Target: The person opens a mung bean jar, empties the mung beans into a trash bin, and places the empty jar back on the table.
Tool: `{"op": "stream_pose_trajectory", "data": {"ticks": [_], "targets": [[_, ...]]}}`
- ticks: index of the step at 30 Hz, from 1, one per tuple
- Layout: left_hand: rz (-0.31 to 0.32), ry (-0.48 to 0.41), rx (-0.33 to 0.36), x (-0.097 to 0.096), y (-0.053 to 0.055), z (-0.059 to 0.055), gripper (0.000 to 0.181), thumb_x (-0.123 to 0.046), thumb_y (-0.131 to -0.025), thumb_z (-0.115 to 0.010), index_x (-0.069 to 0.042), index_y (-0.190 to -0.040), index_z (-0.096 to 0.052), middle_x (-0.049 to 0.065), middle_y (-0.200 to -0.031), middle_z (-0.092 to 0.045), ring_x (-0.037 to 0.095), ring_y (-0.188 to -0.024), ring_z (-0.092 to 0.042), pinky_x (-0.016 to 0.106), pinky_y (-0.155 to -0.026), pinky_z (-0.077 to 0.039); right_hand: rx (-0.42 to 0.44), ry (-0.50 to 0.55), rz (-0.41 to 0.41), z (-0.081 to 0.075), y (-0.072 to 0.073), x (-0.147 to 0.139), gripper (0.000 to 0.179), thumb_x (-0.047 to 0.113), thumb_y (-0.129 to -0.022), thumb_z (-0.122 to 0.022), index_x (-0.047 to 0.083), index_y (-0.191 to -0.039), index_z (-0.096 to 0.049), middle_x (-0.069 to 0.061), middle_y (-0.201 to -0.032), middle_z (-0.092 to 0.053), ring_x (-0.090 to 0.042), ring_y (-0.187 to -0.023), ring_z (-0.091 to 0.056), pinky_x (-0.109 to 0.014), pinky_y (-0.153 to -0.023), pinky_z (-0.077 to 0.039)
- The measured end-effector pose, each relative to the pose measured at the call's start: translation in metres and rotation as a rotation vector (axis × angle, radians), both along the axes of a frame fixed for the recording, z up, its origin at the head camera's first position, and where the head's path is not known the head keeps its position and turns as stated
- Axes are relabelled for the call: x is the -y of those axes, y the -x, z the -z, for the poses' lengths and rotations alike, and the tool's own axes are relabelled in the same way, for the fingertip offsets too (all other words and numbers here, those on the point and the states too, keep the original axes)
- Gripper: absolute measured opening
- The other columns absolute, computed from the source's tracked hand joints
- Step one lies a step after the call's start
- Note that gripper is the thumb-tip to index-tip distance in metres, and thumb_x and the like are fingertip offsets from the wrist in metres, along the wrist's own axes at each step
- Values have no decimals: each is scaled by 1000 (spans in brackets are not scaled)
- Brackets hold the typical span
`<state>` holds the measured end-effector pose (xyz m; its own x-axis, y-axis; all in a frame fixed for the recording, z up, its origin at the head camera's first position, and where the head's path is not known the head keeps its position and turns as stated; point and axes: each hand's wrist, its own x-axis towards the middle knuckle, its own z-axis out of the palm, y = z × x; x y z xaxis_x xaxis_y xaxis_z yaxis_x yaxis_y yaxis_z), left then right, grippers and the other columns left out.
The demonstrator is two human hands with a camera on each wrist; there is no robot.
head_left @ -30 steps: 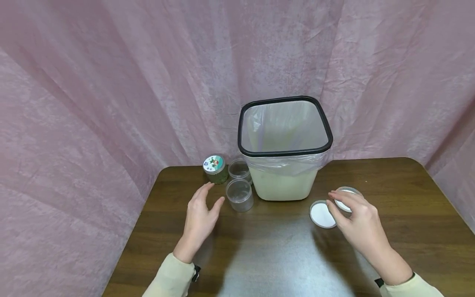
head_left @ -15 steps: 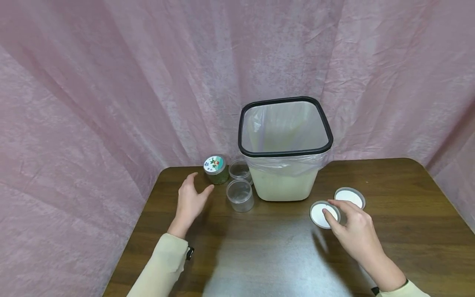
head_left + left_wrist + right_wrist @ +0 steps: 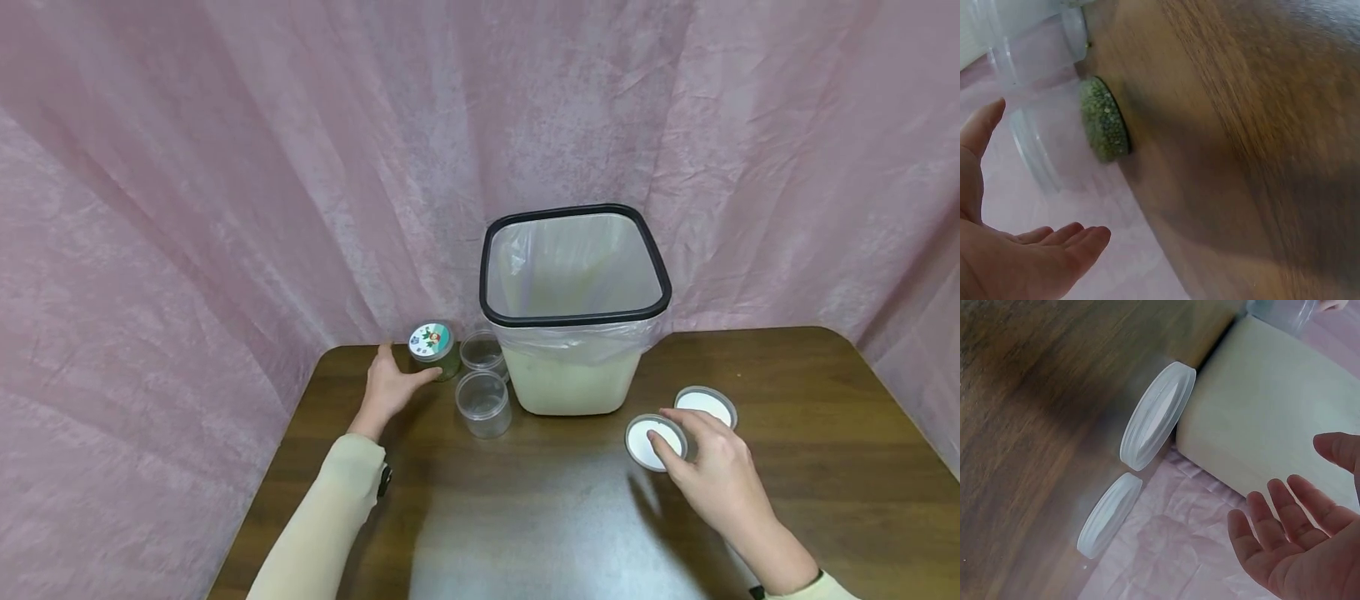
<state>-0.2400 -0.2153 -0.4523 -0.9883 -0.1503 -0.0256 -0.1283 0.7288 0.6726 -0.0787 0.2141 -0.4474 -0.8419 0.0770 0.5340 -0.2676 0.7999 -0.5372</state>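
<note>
My left hand [image 3: 390, 387] is beside a lidded clear jar [image 3: 431, 342] with a cartoon label on its lid. Green granules [image 3: 1104, 119] fill its bottom, as the left wrist view shows. Thumb and fingers are spread on either side of this jar, with a gap showing to it in that view. To its right stand two clear jars without lids, a nearer one [image 3: 484, 406] and a farther one [image 3: 480, 350]. Over on the right, my right hand [image 3: 716, 471] hovers with fingers relaxed above two round lids, a near one [image 3: 642, 442] and a far one [image 3: 705, 402], their white insides facing up.
A cream bin [image 3: 573, 379] with a black rim and a clear plastic liner stands at the back of the brown wooden table [image 3: 525, 525], between jars and lids. Behind the table hangs a pink curtain [image 3: 375, 167].
My left hand has moved left and forward, from in front of the jars to beside the labelled jar. The right hand has shifted slightly toward me, uncovering more of the far lid.
</note>
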Motion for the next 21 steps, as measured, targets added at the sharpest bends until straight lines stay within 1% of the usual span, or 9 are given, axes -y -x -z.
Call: {"op": "stream_pose_trajectory", "data": {"ticks": [3, 6, 12, 15, 17, 21], "targets": [[10, -5, 17, -3, 9, 5, 127, -71, -59, -71, -5, -150, -10, 20, -150, -27, 38, -138, -27, 53, -107, -35, 6, -9, -3, 1, 2, -1, 31, 25, -76, -75, 13, -104, -68, -3, -102, -68, -25, -99, -62, -39, -83, -44], [18, -29, 14, -5, 16, 9, 124, -64, -60, -76, -3, -148, -14, 20, -145, -34, 37, -135, -32, 52, -106, -37, 20, -21, -11, 1, 4, -1, 32, 27, -76, -75, 14, -104, -67, -3, -103, -67, -24, -100, -61, -39, -84, -44], [13, -60, -34, -7, 27, 17, 109, -53, -58, -83, -4, -140, -31, 14, -132, -48, 31, -124, -45, 47, -102, -42, 55, -45, -32, -1, 6, -3, 30, 26, -76, -74, 14, -103, -67, -2, -104, -66, -25, -101, -60, -42, -85, -44], [0, -72, -58, -7, 30, 22, 100, -48, -59, -84, -5, -137, -37, 13, -131, -51, 30, -123, -47, 46, -101, -43, 74, -63, -38, -1, 7, -4, 30, 25, -76, -74, 13, -103, -68, -4, -104, -66, -26, -102, -59, -44, -84, -45], [-3, -83, -63, -6, 32, 25, 97, -46, -61, -84, -5, -136, -39, 14, -132, -51, 30, -124, -47, 45, -101, -43, 90, -76, -41, -1, 7, -5, 30, 24, -76, -74, 12, -103, -68, -4, -104, -66, -27, -102, -59, -46, -84, -46], [-11, -140, -50, -4, 35, 29, 94, -40, -63, -85, -7, -137, -39, 14, -134, -51, 29, -125, -48, 42, -100, -45, 116, -100, -45, -2, 9, -6, 30, 23, -76, -74, 12, -103, -68, -5, -105, -66, -28, -102, -59, -47, -83, -46]]}}
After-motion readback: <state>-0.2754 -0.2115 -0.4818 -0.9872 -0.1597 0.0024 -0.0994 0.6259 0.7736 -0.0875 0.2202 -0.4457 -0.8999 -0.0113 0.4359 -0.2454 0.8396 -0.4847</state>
